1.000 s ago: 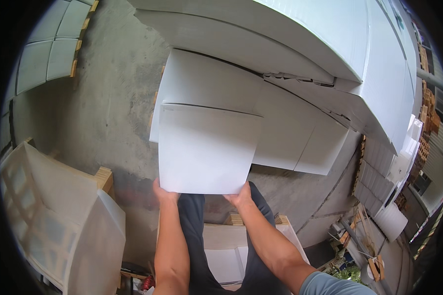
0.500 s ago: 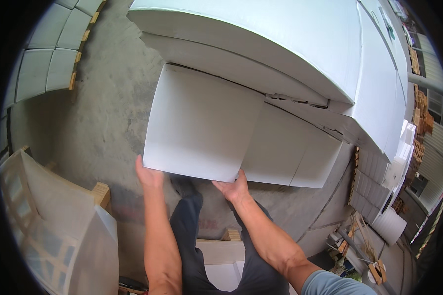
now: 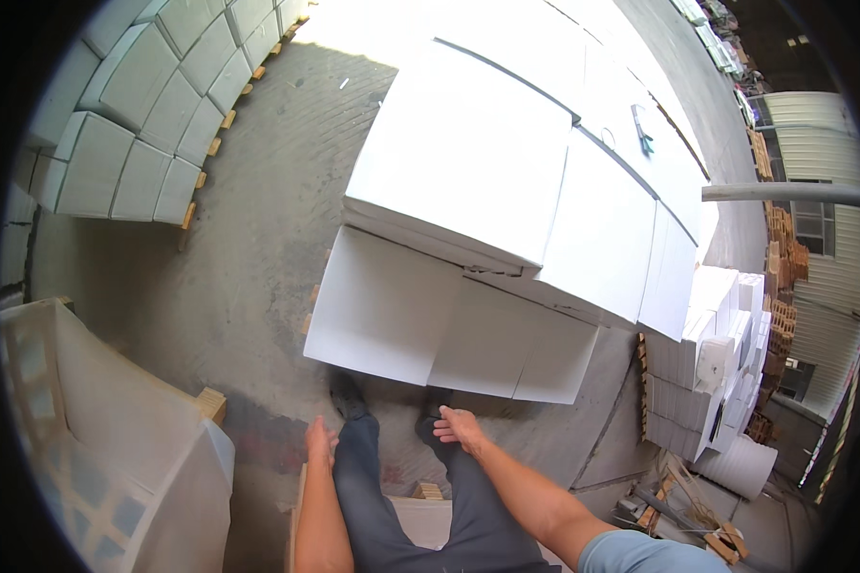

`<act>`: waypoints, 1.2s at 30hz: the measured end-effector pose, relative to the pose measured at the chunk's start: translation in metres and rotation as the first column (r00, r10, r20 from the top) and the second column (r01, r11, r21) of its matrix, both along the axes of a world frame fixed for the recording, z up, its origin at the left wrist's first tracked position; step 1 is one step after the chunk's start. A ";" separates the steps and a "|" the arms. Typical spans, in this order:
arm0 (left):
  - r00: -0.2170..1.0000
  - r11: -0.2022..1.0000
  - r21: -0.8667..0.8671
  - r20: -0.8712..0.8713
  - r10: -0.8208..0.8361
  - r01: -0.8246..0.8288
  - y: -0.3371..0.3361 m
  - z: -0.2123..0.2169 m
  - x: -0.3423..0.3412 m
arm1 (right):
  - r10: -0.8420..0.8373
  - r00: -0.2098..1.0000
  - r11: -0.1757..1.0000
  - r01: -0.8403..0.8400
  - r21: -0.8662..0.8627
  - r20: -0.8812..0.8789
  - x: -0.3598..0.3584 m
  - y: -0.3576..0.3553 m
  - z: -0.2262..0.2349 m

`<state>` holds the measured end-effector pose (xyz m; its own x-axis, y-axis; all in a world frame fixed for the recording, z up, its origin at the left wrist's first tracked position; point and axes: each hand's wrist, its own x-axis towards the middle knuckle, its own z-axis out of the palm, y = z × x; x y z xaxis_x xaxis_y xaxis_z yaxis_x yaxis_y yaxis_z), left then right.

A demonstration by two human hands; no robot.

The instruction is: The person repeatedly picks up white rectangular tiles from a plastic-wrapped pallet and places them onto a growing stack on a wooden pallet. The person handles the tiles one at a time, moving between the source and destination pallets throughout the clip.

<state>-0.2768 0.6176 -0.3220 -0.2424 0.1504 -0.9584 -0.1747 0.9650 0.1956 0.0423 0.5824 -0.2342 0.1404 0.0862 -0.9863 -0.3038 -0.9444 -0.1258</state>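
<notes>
A stack of large white boxes stands in front of me. In its lower row, the left box (image 3: 377,296) is nearest my hands, with a narrower white box (image 3: 483,334) beside it. Above and behind them rests a big white upper box (image 3: 468,143). My left hand (image 3: 321,442) hangs in the air below the lower left box, empty, its fingers loosely apart. Off the boxes too, my right hand (image 3: 460,429) is empty, with its fingers stretched toward the left over my leg.
Wooden pallets carry more stacked boxes (image 3: 134,86) at the far left. A wrapped load (image 3: 162,458) stands at the near left. A small teal tool (image 3: 643,131) lies on the stack. Scrap wood (image 3: 674,506) and a white roll (image 3: 739,466) sit at the right.
Both hands have let go of the lower left box and drawn back toward me. That box is now in line with the lower row, and my view has tilted up.
</notes>
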 end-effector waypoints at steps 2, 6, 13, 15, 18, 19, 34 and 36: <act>0.999 0.999 0.031 -0.005 -0.036 0.036 -0.015 0.021 -0.027 | 0.128 0.992 0.991 -0.128 0.035 -0.009 0.009 0.001 0.036; 0.998 0.997 0.055 -0.001 -0.060 0.060 0.000 0.105 -0.051 | 0.220 0.975 0.973 -0.220 0.061 0.011 0.026 0.006 0.113; 0.996 0.993 0.115 0.077 -0.036 0.027 0.011 0.179 -0.065 | 0.254 0.967 0.962 -0.254 0.098 0.014 0.057 -0.019 0.220; 0.999 0.987 0.155 0.033 0.040 -0.045 -0.007 0.203 -0.101 | 0.314 0.949 0.942 -0.305 0.137 -0.043 0.042 -0.004 0.212; 0.999 0.991 0.130 -0.028 0.024 -0.020 -0.018 0.246 -0.087 | 0.366 0.928 0.922 -0.352 0.164 -0.066 0.060 -0.016 0.210; 0.998 0.992 0.129 -0.060 0.003 0.005 -0.026 0.260 -0.079 | 0.443 0.896 0.879 -0.425 0.215 -0.041 0.067 -0.018 0.219; 0.995 0.968 0.234 -0.032 0.097 -0.087 -0.220 0.361 0.061 | 0.452 0.872 0.887 -0.419 0.193 -0.185 0.258 -0.055 0.174; 0.990 0.967 0.227 -0.050 0.134 -0.120 -0.247 0.377 0.071 | 0.516 0.844 0.849 -0.480 0.221 -0.149 0.263 -0.058 0.190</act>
